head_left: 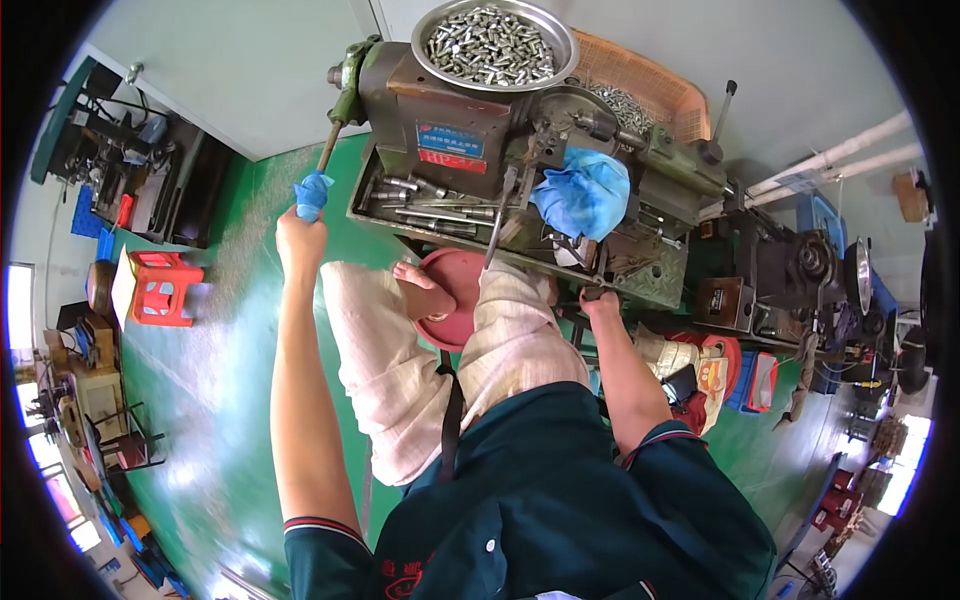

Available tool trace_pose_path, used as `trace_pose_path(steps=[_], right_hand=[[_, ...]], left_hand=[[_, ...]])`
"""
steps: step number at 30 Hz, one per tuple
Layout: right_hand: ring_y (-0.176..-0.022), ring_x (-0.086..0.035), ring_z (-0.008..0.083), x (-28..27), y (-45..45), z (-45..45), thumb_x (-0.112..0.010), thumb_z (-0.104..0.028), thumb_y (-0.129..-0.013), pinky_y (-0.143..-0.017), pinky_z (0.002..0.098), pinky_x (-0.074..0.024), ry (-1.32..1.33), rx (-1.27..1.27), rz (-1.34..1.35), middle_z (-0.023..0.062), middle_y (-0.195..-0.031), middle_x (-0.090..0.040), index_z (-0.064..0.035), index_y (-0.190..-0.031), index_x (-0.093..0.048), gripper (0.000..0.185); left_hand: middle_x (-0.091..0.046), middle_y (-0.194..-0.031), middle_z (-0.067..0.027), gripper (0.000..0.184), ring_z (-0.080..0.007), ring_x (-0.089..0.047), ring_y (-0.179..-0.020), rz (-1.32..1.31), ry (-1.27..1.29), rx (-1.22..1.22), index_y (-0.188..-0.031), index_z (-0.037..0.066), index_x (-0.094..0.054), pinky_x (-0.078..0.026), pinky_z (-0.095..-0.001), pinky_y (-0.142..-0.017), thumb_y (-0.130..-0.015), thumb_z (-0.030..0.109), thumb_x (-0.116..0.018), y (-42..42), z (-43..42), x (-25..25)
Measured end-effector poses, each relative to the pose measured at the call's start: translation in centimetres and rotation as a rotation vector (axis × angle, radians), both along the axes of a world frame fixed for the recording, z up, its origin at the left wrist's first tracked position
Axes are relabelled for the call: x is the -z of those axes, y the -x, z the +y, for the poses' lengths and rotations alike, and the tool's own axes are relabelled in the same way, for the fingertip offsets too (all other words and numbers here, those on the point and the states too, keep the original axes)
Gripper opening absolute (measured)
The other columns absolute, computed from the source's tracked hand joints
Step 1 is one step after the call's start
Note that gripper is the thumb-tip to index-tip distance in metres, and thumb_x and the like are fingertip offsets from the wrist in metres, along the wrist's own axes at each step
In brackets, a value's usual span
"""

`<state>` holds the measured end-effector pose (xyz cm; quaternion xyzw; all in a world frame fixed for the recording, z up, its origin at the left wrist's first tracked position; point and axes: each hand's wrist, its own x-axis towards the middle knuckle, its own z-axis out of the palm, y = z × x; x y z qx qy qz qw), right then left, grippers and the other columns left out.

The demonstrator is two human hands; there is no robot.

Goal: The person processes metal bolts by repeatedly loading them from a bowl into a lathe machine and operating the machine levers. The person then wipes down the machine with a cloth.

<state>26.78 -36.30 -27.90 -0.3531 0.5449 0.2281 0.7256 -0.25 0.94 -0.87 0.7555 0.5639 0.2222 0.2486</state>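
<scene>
My left hand (pixel 301 240) is closed round the lower end of a long lever (pixel 328 145), just below the blue cloth (pixel 312 193) wrapped on it. The lever runs up to the left end of a small green lathe (pixel 450 110). My right hand (pixel 600 303) is closed on a dark handle (pixel 592 293) at the machine's lower front edge. A blue cloth (pixel 582 193) covers part of the machine's middle. On top stands a metal bowl (pixel 425 62) full of small metal parts (pixel 490 45).
Metal rods and tools lie in the machine's tray (pixel 365 190). Behind it is an orange basket (pixel 690 100) of parts. A red basin (pixel 460 275) sits between my legs. A red stool (pixel 165 290) stands left; more machinery (pixel 810 255) is at right.
</scene>
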Motion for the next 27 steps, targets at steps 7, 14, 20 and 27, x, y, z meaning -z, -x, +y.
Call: trace_pose_path(steps=[7, 14, 20, 27], right_hand=[[-0.057, -0.045, 0.0164, -4.6, 0.6, -2.6, -0.029, -0.022, -0.080, -0.057, 0.0312, -0.0331, -0.017, -0.057, -0.183, -0.0012, -0.061, -0.047, -0.0166, -0.067, -0.044, 0.020], [-0.067, -0.039, 0.0144, -3.8, 0.2, -1.8, -0.027, -0.018, -0.083, -0.061, 0.0305, -0.0308, 0.060, -0.144, -0.072, -0.0003, -0.073, -0.046, -0.0153, -0.077, -0.044, 0.019], [-0.065, -0.041, 0.0141, -2.7, 1.4, -0.5, -0.028, -0.019, -0.083, -0.059, 0.0295, -0.0310, -0.065, -0.223, -0.071, -0.0011, -0.073, -0.049, -0.0155, -0.080, -0.047, 0.020], [-0.066, -0.053, 0.0163, -1.5, 5.6, 7.5, -0.029, -0.018, -0.082, -0.055, 0.0303, -0.0320, -0.135, -0.327, -0.021, 0.0003, -0.081, -0.059, -0.0166, -0.088, -0.053, 0.024]], left_hand=[[-0.057, -0.069, -0.0196, 0.017, -0.0343, -0.056, -0.069, 0.030, 0.012, 0.003, -0.076, 0.001, -0.057, -0.042, -0.0374, -0.064, -0.067, 0.015, -0.055, -0.2, 0.2, -0.2], [-0.058, -0.071, -0.0189, 0.018, -0.0342, -0.056, -0.071, 0.022, 0.035, -0.022, -0.079, 0.003, -0.059, -0.042, -0.0369, -0.064, -0.066, 0.014, -0.054, -0.3, -0.6, -0.8], [-0.057, -0.070, -0.0189, 0.016, -0.0344, -0.056, -0.071, 0.034, 0.041, -0.038, -0.077, 0.003, -0.058, -0.042, -0.0376, -0.064, -0.066, 0.013, -0.054, -0.6, -0.5, -0.9], [-0.057, -0.069, -0.0188, 0.015, -0.0345, -0.056, -0.070, 0.015, 0.036, -0.052, -0.076, 0.003, -0.058, -0.042, -0.0377, -0.063, -0.065, 0.012, -0.054, -0.6, -0.8, -0.9]])
